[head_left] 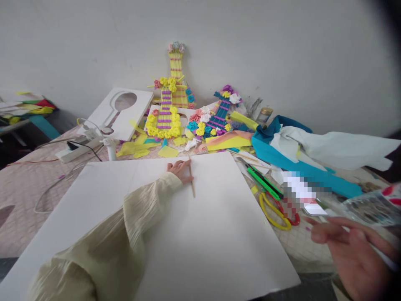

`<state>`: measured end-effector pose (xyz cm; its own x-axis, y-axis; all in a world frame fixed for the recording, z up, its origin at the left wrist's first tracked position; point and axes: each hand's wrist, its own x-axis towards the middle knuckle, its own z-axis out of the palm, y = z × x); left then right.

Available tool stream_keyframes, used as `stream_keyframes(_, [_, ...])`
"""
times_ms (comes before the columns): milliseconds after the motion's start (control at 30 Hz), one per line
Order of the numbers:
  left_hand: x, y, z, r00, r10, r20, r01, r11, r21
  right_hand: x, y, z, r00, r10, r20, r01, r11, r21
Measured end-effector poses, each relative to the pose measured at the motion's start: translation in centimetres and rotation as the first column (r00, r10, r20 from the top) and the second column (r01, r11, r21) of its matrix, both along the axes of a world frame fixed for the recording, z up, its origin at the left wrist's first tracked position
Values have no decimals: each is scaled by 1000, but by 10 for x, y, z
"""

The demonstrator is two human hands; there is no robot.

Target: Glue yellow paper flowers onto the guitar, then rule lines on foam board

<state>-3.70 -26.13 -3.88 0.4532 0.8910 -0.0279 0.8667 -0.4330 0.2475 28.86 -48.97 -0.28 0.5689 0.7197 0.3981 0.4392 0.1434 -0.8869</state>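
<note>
A large white board (200, 242) lies in front of me. On its upper part my left hand (179, 170) presses a thin wooden stick (192, 186) down, with thumb and fingertips along it. The stick lies nearly in line with my view, slightly slanted. At the lower right my right hand (354, 251) is raised beside the board, blurred, its fingers bent round a slim, pale, pen-like thing that is mostly hidden. Nearest to it are a phone (315, 207), partly pixelated, and scissors with yellow and red handles (275, 221).
A green utility knife (263, 182) lies along the board's right edge. Blue crepe paper (313, 167) and white paper (338, 146) spread behind it. Flower-trimmed guitar shapes (164, 113) lean at the wall among yellow scraps. A power strip (77, 149) with cables stands left.
</note>
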Motion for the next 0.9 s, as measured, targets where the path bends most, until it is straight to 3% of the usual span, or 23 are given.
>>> stream_keyframes(100, [-1, 0, 0, 1000, -20, 6, 20, 1000, -2, -6, 20, 30, 963, 204, -174, -184, 975, 126])
stream_keyframes(233, [-1, 0, -1, 1000, -17, 7, 17, 1000, 4, -27, 59, 63, 886, 399, -235, -374, 916, 145])
stream_keyframes(333, [0, -1, -1, 1000, -18, 11, 18, 1000, 15, -50, 97, 77, 806, 535, -252, -505, 845, 178])
stream_keyframes(433, [0, -3, 0, 1000, -29, 10, 29, 999, 17, -75, 142, 80, 709, 597, -375, -584, 796, 162])
stream_keyframes(533, [-1, -3, 1, 999, -39, 12, 38, 999, 9, -101, 191, 68, 611, 631, -478, -667, 736, 120])
stream_keyframes(700, [-1, -2, 3, 999, -43, 14, 43, 999, 4, -137, 259, 14, 654, 566, -502, -632, 774, 49])
stream_keyframes(800, [-2, -2, 2, 999, -48, 19, 48, 999, 10, -149, 278, -16, 670, 574, -471, -642, 767, 21])
stream_keyframes(900, [-4, -2, 0, 998, -59, 12, 58, 997, 41, -153, 282, -33, 682, 597, -422, -656, 755, 8])
